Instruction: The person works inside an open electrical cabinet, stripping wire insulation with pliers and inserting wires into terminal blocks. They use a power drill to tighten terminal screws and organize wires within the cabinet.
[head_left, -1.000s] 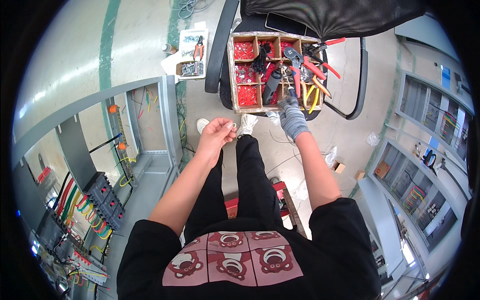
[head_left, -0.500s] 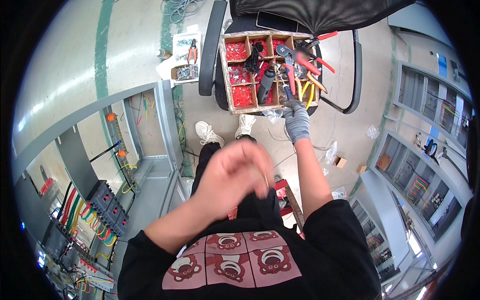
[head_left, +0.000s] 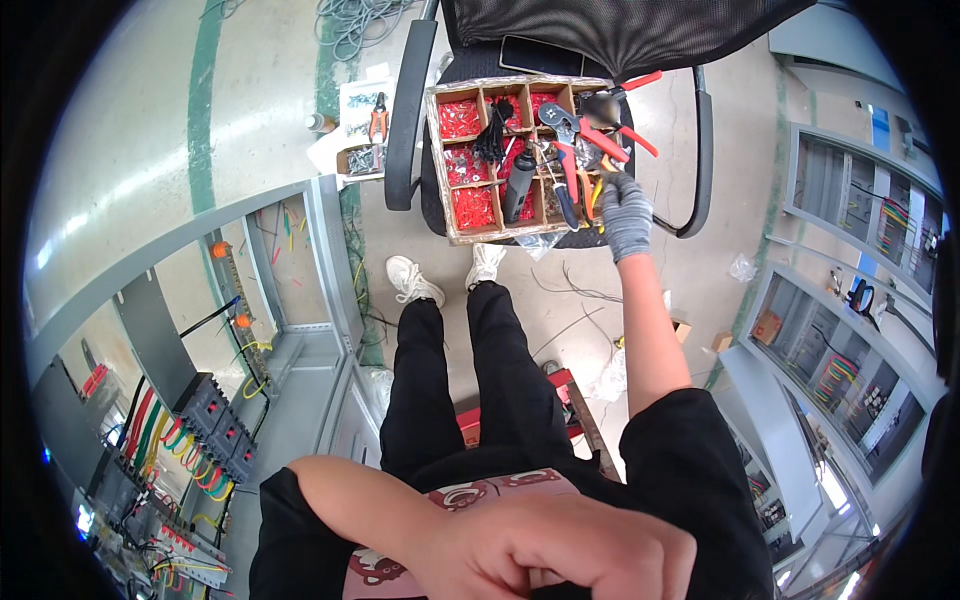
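Observation:
My right hand (head_left: 628, 217), in a grey knit glove, is at the right front corner of a sectioned box. Its fingers are curled around the handles of yellow-and-orange pliers (head_left: 599, 190), partly covered by the glove. Beside them lies a screwdriver (head_left: 567, 204) with a dark blue handle. A crimping tool (head_left: 563, 135) with red-and-blue handles rests across the box (head_left: 432, 150). My bare left hand (head_left: 570, 550) is close to my chest at the bottom, fingers curled into a fist; whatever it may hold is hidden.
The box sits on a black office chair (head_left: 408, 120), with black cable ties (head_left: 493, 135) and a dark cylindrical tool (head_left: 519, 187) in it. Left stands an open grey cabinet frame (head_left: 325, 250) with wiring. A white tray (head_left: 360, 105) with screws is beyond. More cabinets (head_left: 830, 350) stand right.
My right hand has left the screwdriver and moved right onto the pliers. My left hand has come down and back toward my chest. The view has shifted slightly.

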